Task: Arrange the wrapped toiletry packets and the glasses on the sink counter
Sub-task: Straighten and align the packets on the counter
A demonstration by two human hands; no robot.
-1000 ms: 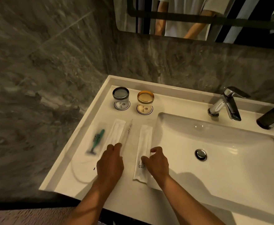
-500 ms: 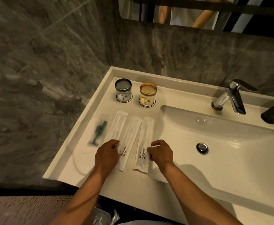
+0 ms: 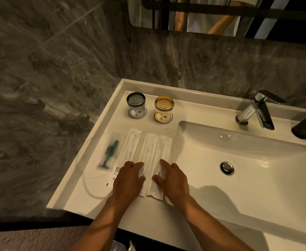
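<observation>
The white sink counter (image 3: pixel 72 194) is being bounded by the marble wall at nine and twelve o'clock, by its raised lip on those sides, and by the basin (image 3: pixel 248 160) at three o'clock. Bare counter is being left open at seven o'clock, between the packets and the front edge.

Four packets are being laid side by side, each with its long axis running from six toward twelve o'clock and leaning slightly to one o'clock. The clear razor packet (image 3: pixel 109 151) is lying at nine o'clock of the row, its green handle pointing toward one o'clock. Just beside it the first white packet (image 3: pixel 130 147) is lying, then the middle packet (image 3: pixel 149 151) and the right packet (image 3: pixel 164 151), whose long edges are touching; the right one is lying just beside the basin rim.

The left hand (image 3: pixel 128 180) is being pressed flat, fingers extended, on the near ends of the first and middle packets. The right hand (image 3: pixel 172 178) is being rested with fingers spread on the right packet, nothing being gripped.

At twelve o'clock of the row, the grey glass (image 3: pixel 136 105) and the amber glass (image 3: pixel 164 108) are standing apart on round coasters.
</observation>
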